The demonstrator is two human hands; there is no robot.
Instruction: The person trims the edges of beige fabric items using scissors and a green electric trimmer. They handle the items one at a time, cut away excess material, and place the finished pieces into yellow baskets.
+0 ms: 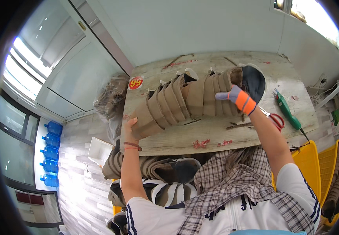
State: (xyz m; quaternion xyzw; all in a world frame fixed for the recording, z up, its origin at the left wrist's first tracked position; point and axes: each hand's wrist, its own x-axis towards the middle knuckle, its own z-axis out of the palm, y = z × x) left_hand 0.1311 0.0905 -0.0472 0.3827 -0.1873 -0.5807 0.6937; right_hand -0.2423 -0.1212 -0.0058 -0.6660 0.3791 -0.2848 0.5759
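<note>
A long row of nested brown shoe uppers (169, 103) lies across the table, its pieces overlapping one inside another. Its right end finishes in a dark navy, rounded piece (254, 82). My bare left hand (131, 128) grips the left end, with a cord bracelet round the wrist. At the other end, my right hand (238, 98), in a grey and orange glove, holds the top of the row beside the dark piece. Its far fingers are partly hidden. Right of that hand lie red-handled scissors (276, 120) and a green corded hand tool (288, 111).
The worn wooden table (165, 145) meets a white wall behind. More brown uppers (146, 166) lie below its front edge by my lap. Yellow crates (310, 164) stand at right, a plastic-wrapped bundle (112, 94) at left. A white bin (100, 150) and blue water bottles (51, 154) are on the floor.
</note>
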